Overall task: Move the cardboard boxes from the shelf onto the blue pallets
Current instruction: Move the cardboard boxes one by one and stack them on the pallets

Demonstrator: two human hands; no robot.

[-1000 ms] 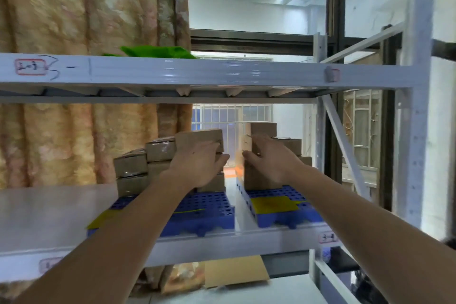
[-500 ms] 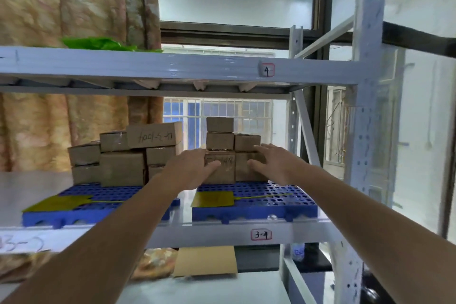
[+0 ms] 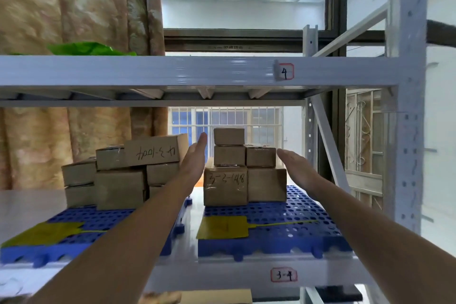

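The left hand (image 3: 193,163) is raised flat, fingers straight and together, palm facing right, holding nothing; it stands in the gap between the two box stacks, close to the right stack's left side, though contact cannot be told. The right hand (image 3: 299,171) is likewise flat and empty, palm facing left, just beside the right stack's right side. The two hands flank that stack.

Two blue pallets lie side by side on the shelf (image 3: 222,276), a narrow strip of bare shelf between them. The left pallet (image 3: 103,227) carries about seven visible cardboard boxes, the top one (image 3: 154,150) marked with handwriting. The right pallet (image 3: 283,229) carries five: two large ones below, the left of them (image 3: 225,185) marked by hand, two small ones on those, and one small box (image 3: 229,136) on top. Each pallet has one yellow tag on its front part, the left tag (image 3: 44,232) and the right tag (image 3: 223,227).

The front part of each pallet is open, and left of the left pallet the shelf surface is bare. The upper beam (image 3: 148,70) runs well above the stacks, and a white upright (image 3: 407,131) bounds the bay on the right.
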